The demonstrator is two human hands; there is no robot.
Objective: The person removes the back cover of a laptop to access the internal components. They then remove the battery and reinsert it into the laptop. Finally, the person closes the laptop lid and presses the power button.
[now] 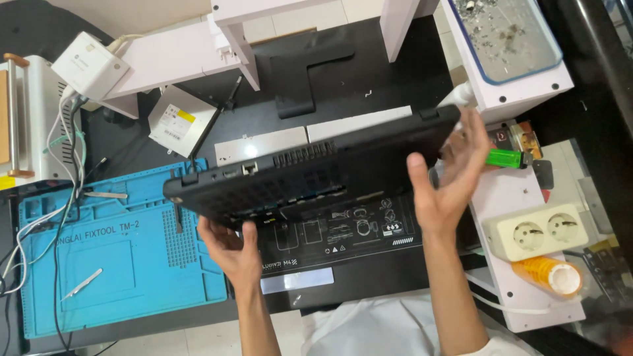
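Nearest the camera, the left hand [232, 249] is cupping the lower left edge of a black laptop [316, 175], its thumb lying up against the near edge and its fingers going out of sight beneath the shell. The right hand [447, 177] is standing open beside the laptop's right end, fingers spread and slightly curled, palm facing the shell; whether it is actually touching the edge cannot be told. The laptop is being held up off the bench, underside toward the camera, tilted so that its right end is riding higher than its left, with vent slots and side ports showing. Under it a black work mat [343, 264] with white printed outlines is lying on the bench, and to the left a blue silicone repair mat [99, 264] is carrying a pair of tweezers [82, 284]. To the right, a cream double socket strip [541, 231] is sitting on a white shelf, an orange tape roll [550, 275] lying just near it and a green lighter [506, 158] resting past the right hand's fingertips. Farther off, a white optical drive [179, 120] is lying behind the laptop, a white power adapter [89, 64] beyond it.
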